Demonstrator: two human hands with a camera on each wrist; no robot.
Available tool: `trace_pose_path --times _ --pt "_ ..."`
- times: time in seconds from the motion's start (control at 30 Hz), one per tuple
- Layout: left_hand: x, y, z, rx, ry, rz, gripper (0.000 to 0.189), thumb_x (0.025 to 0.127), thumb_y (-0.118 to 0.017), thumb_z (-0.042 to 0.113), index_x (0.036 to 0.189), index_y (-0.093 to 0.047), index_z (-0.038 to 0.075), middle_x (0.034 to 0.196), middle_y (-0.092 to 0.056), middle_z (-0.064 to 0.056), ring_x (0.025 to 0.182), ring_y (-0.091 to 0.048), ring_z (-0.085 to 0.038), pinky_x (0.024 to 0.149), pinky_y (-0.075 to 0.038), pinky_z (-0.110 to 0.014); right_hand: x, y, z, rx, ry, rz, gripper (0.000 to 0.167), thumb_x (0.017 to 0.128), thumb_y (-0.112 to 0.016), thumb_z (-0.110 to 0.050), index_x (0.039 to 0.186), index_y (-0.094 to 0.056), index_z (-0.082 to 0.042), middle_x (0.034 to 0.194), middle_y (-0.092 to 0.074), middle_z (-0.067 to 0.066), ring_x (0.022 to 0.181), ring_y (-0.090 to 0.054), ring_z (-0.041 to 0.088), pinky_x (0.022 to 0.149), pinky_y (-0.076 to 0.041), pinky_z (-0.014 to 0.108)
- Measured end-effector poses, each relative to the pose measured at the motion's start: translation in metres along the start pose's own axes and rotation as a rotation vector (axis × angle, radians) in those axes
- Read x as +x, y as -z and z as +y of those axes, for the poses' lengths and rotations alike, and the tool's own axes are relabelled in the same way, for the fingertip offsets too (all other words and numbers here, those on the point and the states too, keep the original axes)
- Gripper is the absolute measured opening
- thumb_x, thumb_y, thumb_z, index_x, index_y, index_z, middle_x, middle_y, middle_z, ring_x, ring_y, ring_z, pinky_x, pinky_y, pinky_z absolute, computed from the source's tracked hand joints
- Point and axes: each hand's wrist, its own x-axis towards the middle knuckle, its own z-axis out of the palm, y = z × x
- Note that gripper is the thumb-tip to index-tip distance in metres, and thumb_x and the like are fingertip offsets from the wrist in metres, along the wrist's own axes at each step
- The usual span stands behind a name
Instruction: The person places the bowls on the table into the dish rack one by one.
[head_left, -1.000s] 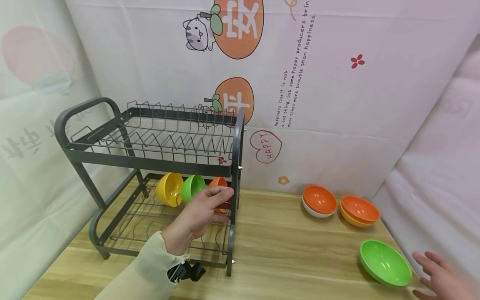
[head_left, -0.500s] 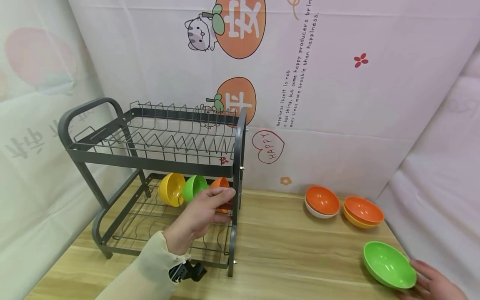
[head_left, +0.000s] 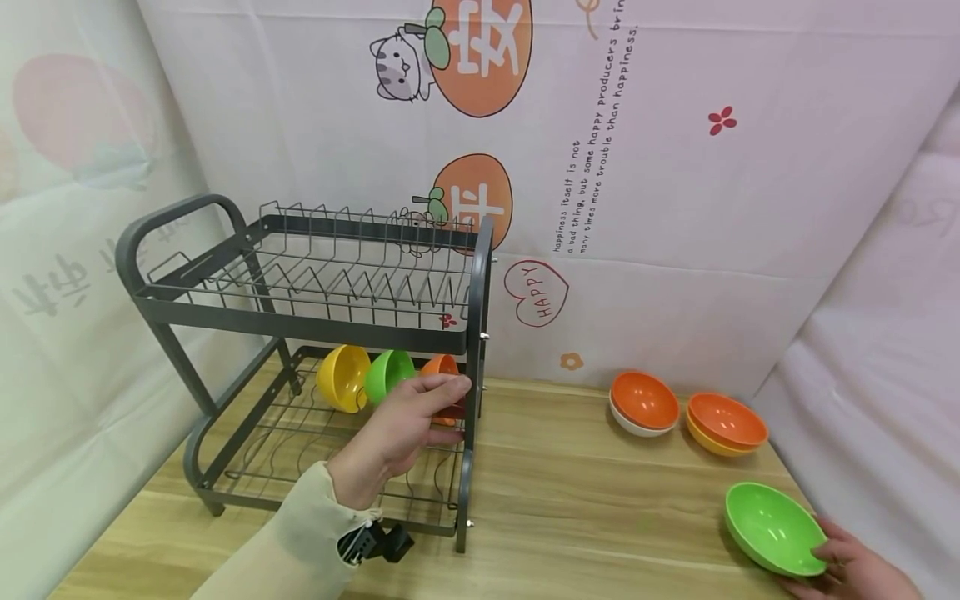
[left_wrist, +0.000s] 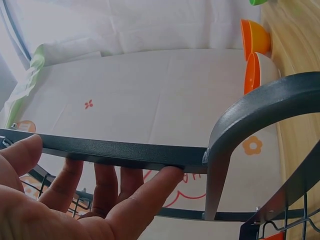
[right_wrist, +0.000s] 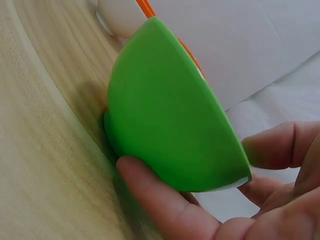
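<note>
My left hand (head_left: 405, 425) holds the right-hand upright of a dark grey two-tier dish rack (head_left: 315, 327). In the left wrist view its fingers lie along that upright bar (left_wrist: 125, 153). At the lower right, my right hand (head_left: 858, 567) pinches the near rim of a green bowl (head_left: 772, 529), thumb over the edge and fingers beneath. Seen from the right wrist, the bowl (right_wrist: 160, 110) is close to the wooden table, one fingertip under its side. On the rack's lower tier stand a yellow bowl (head_left: 341, 379), a green bowl (head_left: 388, 373) and an orange bowl (head_left: 439, 364), the last partly hidden by my left hand.
Toward the back right of the wooden table (head_left: 585, 492), an orange bowl (head_left: 645, 398) sits in a white one (head_left: 637, 430). Beside it another orange bowl (head_left: 727, 418) is nested in a yellow one (head_left: 716, 447). Printed cloth hangs behind and at both sides.
My right hand has come in from the right to the green bowl, and its thumb now laps over the rim. The left hand has kept its hold on the rack.
</note>
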Motion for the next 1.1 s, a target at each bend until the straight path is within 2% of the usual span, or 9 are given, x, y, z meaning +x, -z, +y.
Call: trace_pose_path --times 0.1,0.2,0.33,0.43,0.47,0.6,0.8,0.97,1.1 --pt "0.0 0.0 0.0 -0.001 -0.001 -0.005 0.038 0.099 -0.065 0.029 0.118 -0.065 -0.004 0.114 -0.058 -0.016 0.103 -0.058 -0.029 0.088 -0.054 -0.048 0.001 -0.001 0.001 0.011 0.002 -0.023 0.078 0.1 -0.023 0.004 0.145 0.028 -0.035 0.15 0.042 0.007 0.142 0.021 0.03 0.108 -0.03 0.06" --pt "0.0 0.001 -0.001 -0.002 -0.003 -0.011 0.04 0.099 -0.064 0.029 0.119 -0.064 -0.005 0.113 -0.058 -0.015 0.103 -0.058 -0.029 0.088 -0.054 -0.048 0.003 -0.001 0.002 0.049 -0.011 -0.055 0.079 0.1 -0.022 0.006 0.146 0.027 -0.036 0.152 0.041 0.006 0.139 -0.016 0.05 0.109 -0.028 0.06" --pt "0.0 0.0 -0.001 -0.002 -0.003 -0.013 0.042 0.099 -0.064 0.029 0.121 -0.063 -0.006 0.112 -0.059 -0.015 0.103 -0.059 -0.029 0.088 -0.055 -0.048 0.007 -0.002 0.004 0.083 -0.021 -0.14 0.081 0.1 -0.021 0.006 0.147 0.026 -0.039 0.152 0.041 0.002 0.091 -0.058 0.034 0.111 -0.024 0.06" --pt "0.001 0.0 -0.001 -0.003 -0.003 -0.013 0.042 0.099 -0.064 0.029 0.121 -0.063 -0.007 0.112 -0.059 -0.015 0.102 -0.059 -0.029 0.087 -0.055 -0.048 0.009 -0.001 0.007 0.078 -0.011 -0.227 0.083 0.1 -0.02 0.006 0.145 0.012 -0.056 0.151 0.044 0.004 0.089 -0.063 0.029 0.112 -0.022 0.059" --pt "0.001 0.0 -0.001 -0.003 -0.002 -0.013 0.042 0.099 -0.064 0.029 0.121 -0.063 -0.007 0.112 -0.059 -0.015 0.102 -0.059 -0.029 0.087 -0.055 -0.048 0.01 -0.002 0.007 0.082 -0.005 -0.246 0.084 0.1 -0.02 0.007 0.145 -0.009 -0.063 0.15 0.045 0.004 0.09 -0.063 0.03 0.111 -0.021 0.06" --pt "0.0 0.0 0.0 -0.005 -0.003 -0.013 0.04 0.099 -0.064 0.03 0.119 -0.064 -0.005 0.112 -0.059 -0.015 0.103 -0.058 -0.029 0.088 -0.054 -0.048 0.008 -0.01 0.005 0.102 0.016 -0.303 0.073 0.1 -0.02 0.007 0.114 -0.064 -0.049 0.15 0.044 0.003 0.094 -0.063 0.03 0.112 -0.018 0.06" --pt "0.0 0.0 0.001 -0.007 -0.005 -0.011 0.036 0.099 -0.064 0.03 0.116 -0.066 -0.002 0.111 -0.06 -0.015 0.103 -0.058 -0.03 0.088 -0.054 -0.049 -0.005 -0.042 0.001 0.045 0.119 -0.283 0.063 0.099 -0.024 0.009 0.094 -0.071 -0.033 0.155 0.029 0.012 0.096 -0.062 0.025 0.109 -0.021 0.064" --pt "0.0 0.0 0.0 -0.006 -0.007 -0.01 0.036 0.099 -0.064 0.03 0.116 -0.067 -0.002 0.111 -0.06 -0.015 0.104 -0.058 -0.03 0.089 -0.054 -0.049 -0.016 -0.064 -0.001 0.082 0.19 -0.634 0.061 0.101 -0.02 0.009 0.118 -0.069 -0.025 0.143 -0.045 0.009 0.112 -0.059 0.026 0.106 -0.027 0.065" --pt "-0.001 -0.001 0.0 0.001 -0.006 -0.001 0.037 0.099 -0.064 0.031 0.117 -0.067 -0.002 0.112 -0.06 -0.016 0.106 -0.058 -0.032 0.089 -0.054 -0.05 -0.025 -0.087 -0.001 0.114 0.217 -0.881 0.062 0.102 -0.015 0.009 0.136 -0.059 -0.021 0.132 -0.057 0.002 0.123 -0.053 0.028 0.106 -0.034 0.06"
